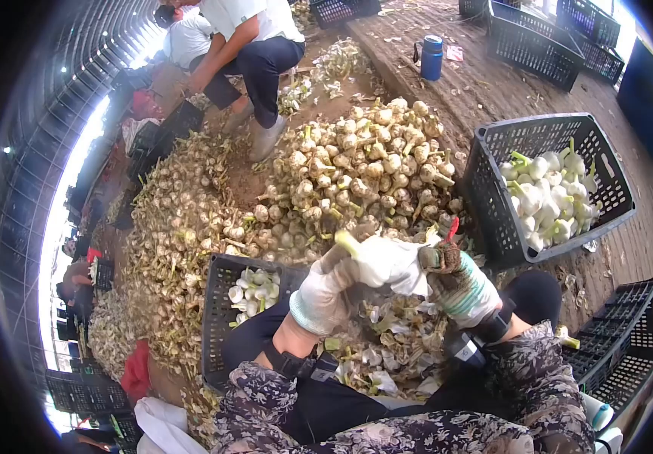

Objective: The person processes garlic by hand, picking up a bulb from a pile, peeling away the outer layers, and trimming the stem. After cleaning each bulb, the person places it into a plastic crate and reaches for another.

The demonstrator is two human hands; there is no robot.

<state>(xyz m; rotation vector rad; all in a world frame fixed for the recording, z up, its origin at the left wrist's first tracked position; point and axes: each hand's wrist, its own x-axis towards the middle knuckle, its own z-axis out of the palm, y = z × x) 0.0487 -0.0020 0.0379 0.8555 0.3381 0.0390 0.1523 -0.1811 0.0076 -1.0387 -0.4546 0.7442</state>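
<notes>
My left hand (326, 291), in a dirty white glove, is closed round a garlic bulb (368, 257) with a short green stem. The bulb is blurred by motion, and white skin hangs from it towards my right hand. My right hand (451, 280), gloved too, has its fingers closed round a small tool (452, 229) with a red end; its blade is hidden. Beneath both hands lies a heap of peeled skins (398, 340) between my legs. Just beyond them rises a big pile of unpeeled garlic (364, 166).
A black crate (493, 189) of clean white bulbs stands at the right, a smaller one (217, 333) at the left. Stacked crates (629, 348) are at the lower right. A blue bottle (431, 59) stands behind. Another person (266, 68) bends over the pile's far side.
</notes>
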